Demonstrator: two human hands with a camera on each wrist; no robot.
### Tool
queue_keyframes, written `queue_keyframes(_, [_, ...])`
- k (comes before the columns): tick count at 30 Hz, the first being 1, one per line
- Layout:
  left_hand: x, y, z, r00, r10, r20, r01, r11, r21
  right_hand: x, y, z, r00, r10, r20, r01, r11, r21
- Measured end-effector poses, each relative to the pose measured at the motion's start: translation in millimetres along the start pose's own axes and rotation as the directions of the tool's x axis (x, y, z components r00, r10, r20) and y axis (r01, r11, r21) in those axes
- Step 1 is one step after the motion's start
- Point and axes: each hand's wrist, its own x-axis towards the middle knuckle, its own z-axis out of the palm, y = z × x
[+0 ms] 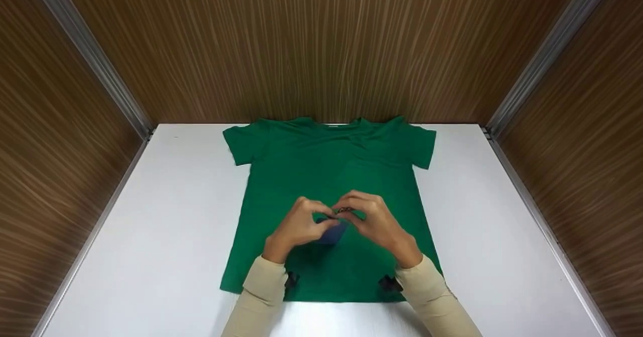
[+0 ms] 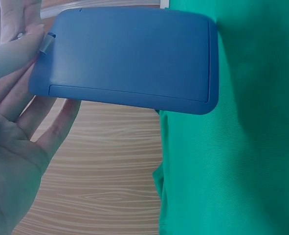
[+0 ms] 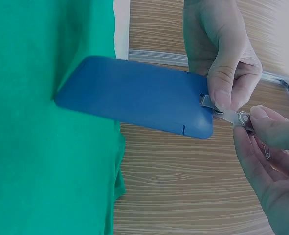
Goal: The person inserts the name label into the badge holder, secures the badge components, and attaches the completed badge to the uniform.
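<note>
A blue badge holder (image 1: 331, 234) hangs from a short strap (image 3: 229, 116) between both hands, above a green T-shirt (image 1: 331, 176). My left hand (image 1: 300, 222) pinches the strap close to the holder's slotted end, thumb on top, as the right wrist view shows. Farther along the strap, my right hand (image 1: 376, 220) pinches its end beside a round metal snap (image 3: 244, 118). A small safety pin (image 3: 266, 151) shows between the right fingers. In the left wrist view the holder's flat face (image 2: 129, 58) is turned to the camera. What lies under the right thumb is partly hidden.
The T-shirt lies spread on a white table (image 1: 166, 216), its collar towards the back wall. Brown wood-grain panels (image 1: 321, 45) stand behind and at both sides, with metal strips (image 1: 95, 61) along the corners. A small dark object (image 1: 390, 283) sits by each wrist.
</note>
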Motion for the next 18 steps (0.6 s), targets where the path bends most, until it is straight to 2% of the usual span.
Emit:
queue_keyframes(8, [-0.5,-0.7,0.3,1.0,-0.007,0.003,0.007,1.0,0.01,-0.4,0.3,-1.0,0.999,0.034,-0.005,-0.034,0.999,0.02])
queue_keyframes(18, [-0.5,-1.0,0.9,1.0,-0.025,0.015,0.025,1.0,0.016,-0.5,0.1,1.7,1.0,0.0,-0.024,-0.001,1.0,-0.006])
